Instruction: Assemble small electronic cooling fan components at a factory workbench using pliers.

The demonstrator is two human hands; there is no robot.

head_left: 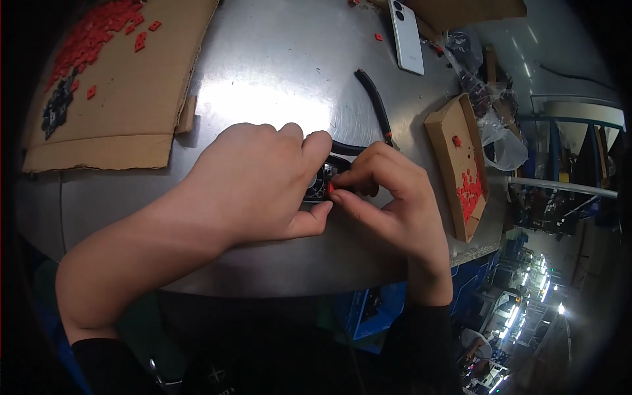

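Note:
Between my hands, low over the metal table, is a small black part with a round, shiny face; much of it is hidden behind my fingers. My left hand is closed around its left side, the thumb along the near edge. My right hand pinches a small red plastic piece between thumb and forefinger, against the black part's right side. Just beyond my hands lies a pair of pliers with black handles, partly covered by my right hand.
A cardboard sheet at the left bears many red pieces and a cluster of black pieces. On the right stands a shallow cardboard box with red pieces. A white phone and clear plastic bags lie farther back.

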